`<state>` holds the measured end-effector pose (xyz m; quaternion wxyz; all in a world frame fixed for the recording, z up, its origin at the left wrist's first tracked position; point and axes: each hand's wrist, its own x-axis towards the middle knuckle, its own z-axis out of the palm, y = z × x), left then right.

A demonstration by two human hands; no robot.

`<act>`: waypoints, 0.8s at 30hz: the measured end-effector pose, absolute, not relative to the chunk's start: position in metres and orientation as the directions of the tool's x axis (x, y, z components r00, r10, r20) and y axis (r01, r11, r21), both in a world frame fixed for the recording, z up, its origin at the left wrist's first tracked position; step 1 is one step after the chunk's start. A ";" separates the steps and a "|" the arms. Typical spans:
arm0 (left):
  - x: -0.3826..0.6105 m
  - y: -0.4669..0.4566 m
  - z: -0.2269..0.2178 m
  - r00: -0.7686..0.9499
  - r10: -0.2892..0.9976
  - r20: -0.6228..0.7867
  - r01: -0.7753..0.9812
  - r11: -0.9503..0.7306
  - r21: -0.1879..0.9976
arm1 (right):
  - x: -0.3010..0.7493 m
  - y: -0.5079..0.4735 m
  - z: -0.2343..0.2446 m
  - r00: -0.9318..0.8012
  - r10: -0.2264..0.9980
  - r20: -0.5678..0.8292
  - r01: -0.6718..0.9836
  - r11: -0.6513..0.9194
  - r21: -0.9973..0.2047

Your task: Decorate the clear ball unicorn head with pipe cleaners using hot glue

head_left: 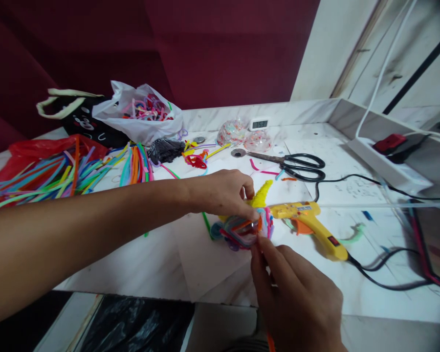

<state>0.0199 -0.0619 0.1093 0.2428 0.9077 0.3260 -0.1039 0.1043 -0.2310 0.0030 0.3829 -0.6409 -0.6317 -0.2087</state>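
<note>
A multicoloured pipe-cleaner craft [238, 239] with pink, blue and purple strands rests low over the white tabletop. From its top rises a yellow pointed piece [262, 193], like a horn. My left hand [229, 193] reaches across and grips the craft's upper side, thumb pressed near an orange strand at its opening. Closer to me, my right hand [297, 293] pinches an orange pipe cleaner [271, 342] against the craft's near edge. Its loose end hangs below the hand; the pinched part is mostly hidden by fingers. Just right of the craft lies a yellow glue gun [315, 220].
Black-handled scissors [304, 161] lie behind the glue gun. Many loose pipe cleaners [73, 171] spread at left, near a white plastic bag [139, 124] of scraps. A power strip [392, 164], black cables [385, 281] and a dark pink-edged device [434, 239] occupy the right.
</note>
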 end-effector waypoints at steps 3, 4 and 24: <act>0.018 -0.060 0.109 0.784 0.527 -0.328 0.620 -0.691 0.372 | 0.103 -0.230 0.003 0.124 0.637 0.761 0.969 0.086 -0.230; 0.018 -0.060 0.109 0.788 0.525 -0.321 0.615 -0.699 0.366 | 0.103 -0.229 0.003 0.128 0.637 0.760 0.969 0.084 -0.233; 0.017 -0.075 0.112 0.756 0.594 -0.276 0.654 -0.707 0.269 | 0.098 -0.227 0.005 0.087 0.613 0.785 0.965 0.144 -0.220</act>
